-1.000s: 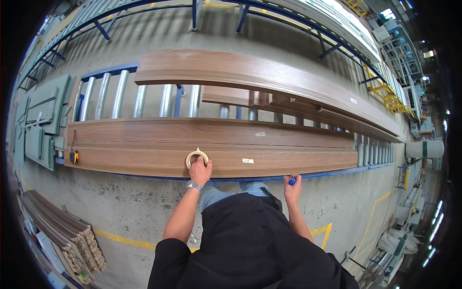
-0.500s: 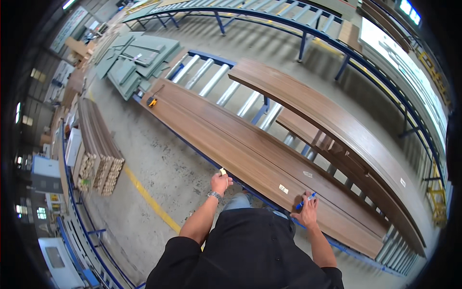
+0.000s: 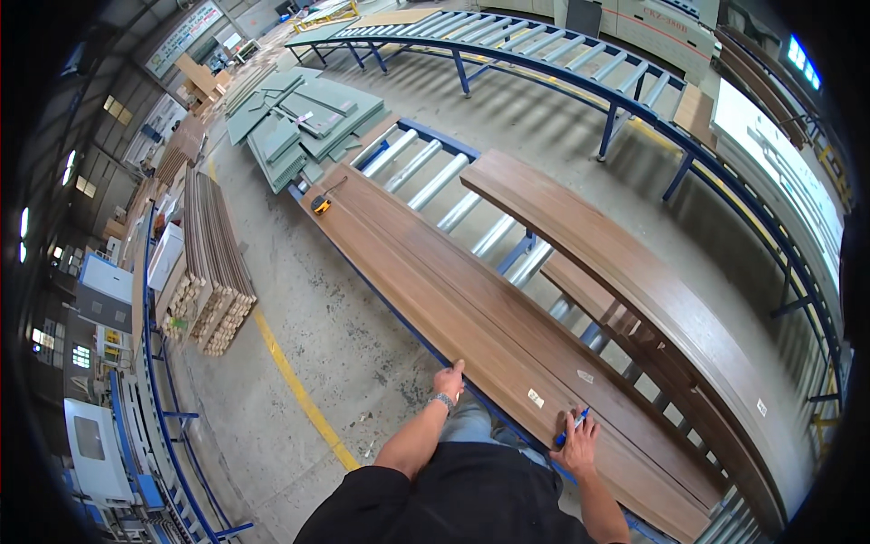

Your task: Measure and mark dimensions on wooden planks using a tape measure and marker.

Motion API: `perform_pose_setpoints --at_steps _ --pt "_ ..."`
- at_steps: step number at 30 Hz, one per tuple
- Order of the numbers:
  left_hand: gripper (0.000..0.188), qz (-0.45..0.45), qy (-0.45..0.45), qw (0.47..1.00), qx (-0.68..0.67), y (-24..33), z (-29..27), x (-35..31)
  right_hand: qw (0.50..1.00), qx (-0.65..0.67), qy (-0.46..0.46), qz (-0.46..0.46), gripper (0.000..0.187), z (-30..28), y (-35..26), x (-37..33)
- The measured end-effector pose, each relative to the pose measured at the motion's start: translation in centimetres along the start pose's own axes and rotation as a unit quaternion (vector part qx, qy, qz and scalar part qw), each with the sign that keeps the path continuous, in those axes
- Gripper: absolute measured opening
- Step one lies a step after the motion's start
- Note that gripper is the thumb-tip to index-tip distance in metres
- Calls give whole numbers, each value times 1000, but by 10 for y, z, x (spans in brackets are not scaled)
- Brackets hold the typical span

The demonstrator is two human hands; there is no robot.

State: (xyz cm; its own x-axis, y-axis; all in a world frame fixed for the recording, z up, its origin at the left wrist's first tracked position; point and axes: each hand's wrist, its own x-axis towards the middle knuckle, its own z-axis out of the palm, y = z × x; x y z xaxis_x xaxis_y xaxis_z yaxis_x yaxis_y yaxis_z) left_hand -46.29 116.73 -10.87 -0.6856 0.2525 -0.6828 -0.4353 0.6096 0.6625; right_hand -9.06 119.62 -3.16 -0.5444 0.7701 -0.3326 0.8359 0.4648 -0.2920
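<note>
Pinching a blue marker [image 3: 581, 418] between its fingers, the right hand [image 3: 580, 446] rests on the brown plank [image 3: 453, 317], with a pale label [image 3: 536, 397] just left of that grip. The marker looks light, rigid and smooth — best held round its barrel. The plank runs beneath the right grip and on past the left hand [image 3: 449, 379], which is at its near edge; whether that grip is pressed together on anything, I cannot tell. Long and stiff, the plank is probably heavy and slightly slick — better taken by its edges, holds well apart. A tape measure [image 3: 321, 206] sits well beyond the left grip.
</note>
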Motion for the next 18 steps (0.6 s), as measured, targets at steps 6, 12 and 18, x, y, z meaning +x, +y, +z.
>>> perform_pose_setpoints --at_steps 6,12,18 --pt "85 -54 100 993 -14 39 39 11 999 8 -5 45 116 -2 -9 5" --pt "76 -108 81 987 -82 26 24 35 1000 -6 -13 -2 116 -10 -6 18" --pt "71 -143 -39 954 -260 38 42 39 998 -40 -40 5 110 -34 23 41"
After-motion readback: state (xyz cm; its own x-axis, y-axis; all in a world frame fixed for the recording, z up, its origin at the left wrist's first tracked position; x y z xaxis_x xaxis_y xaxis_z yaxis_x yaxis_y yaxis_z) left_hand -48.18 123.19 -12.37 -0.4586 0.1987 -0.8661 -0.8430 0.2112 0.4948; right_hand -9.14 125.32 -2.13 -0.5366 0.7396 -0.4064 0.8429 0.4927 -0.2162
